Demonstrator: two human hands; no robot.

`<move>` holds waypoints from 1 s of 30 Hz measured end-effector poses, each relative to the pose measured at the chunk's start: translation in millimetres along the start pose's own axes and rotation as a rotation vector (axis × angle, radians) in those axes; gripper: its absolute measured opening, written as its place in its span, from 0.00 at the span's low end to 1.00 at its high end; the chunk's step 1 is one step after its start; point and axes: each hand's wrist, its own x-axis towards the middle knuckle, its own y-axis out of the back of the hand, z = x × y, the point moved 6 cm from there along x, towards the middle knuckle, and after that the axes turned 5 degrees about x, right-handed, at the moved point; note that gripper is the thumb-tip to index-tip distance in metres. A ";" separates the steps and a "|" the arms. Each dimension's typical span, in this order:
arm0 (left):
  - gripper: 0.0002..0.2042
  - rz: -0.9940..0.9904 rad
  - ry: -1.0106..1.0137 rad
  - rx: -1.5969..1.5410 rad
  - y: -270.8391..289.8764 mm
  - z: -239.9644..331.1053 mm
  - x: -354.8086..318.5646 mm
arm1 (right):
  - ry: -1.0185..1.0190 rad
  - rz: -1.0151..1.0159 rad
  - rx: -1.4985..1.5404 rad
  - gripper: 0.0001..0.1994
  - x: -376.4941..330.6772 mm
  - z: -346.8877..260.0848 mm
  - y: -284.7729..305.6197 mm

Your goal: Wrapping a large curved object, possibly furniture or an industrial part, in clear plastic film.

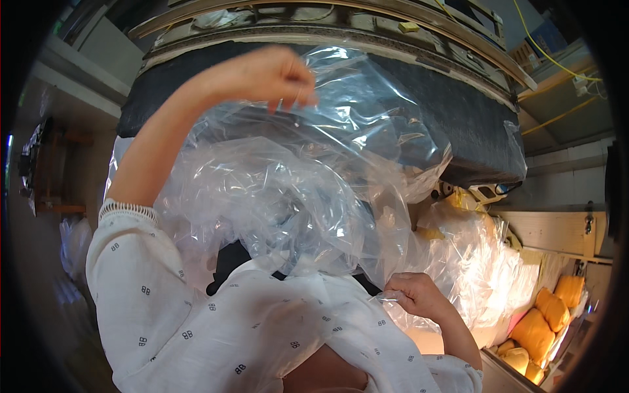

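My left hand is raised high, fingers pinched on the upper edge of a large clear plastic bag. The crumpled bag hangs down in front of my chest. Lower right, my right hand grips the bag's lower edge with closed fingers. White patterned sleeves cover my upper arms and chest. Behind the bag lies a big dark grey padded slab under a curved metal frame.
Yellow foam-like pieces in clear wrapping fill a bin at the lower right. More clear plastic is heaped beside my right hand. Wooden shelving and yellow cables are at the right.
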 end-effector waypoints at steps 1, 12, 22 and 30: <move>0.11 0.247 -0.206 0.204 21.9 16.7 16.8 | -0.027 0.002 0.022 0.04 -4.1 4.0 -2.5; 0.35 0.222 -0.418 0.378 -1.3 44.3 172.4 | -0.046 0.040 0.029 0.04 -15.7 46.5 -4.8; 0.09 -0.081 -0.347 0.359 15.9 98.8 192.0 | -0.126 0.106 0.055 0.04 -28.0 89.8 2.6; 0.08 -0.086 -0.265 0.335 44.7 128.4 168.9 | -0.222 0.170 0.103 0.04 -48.6 128.3 7.6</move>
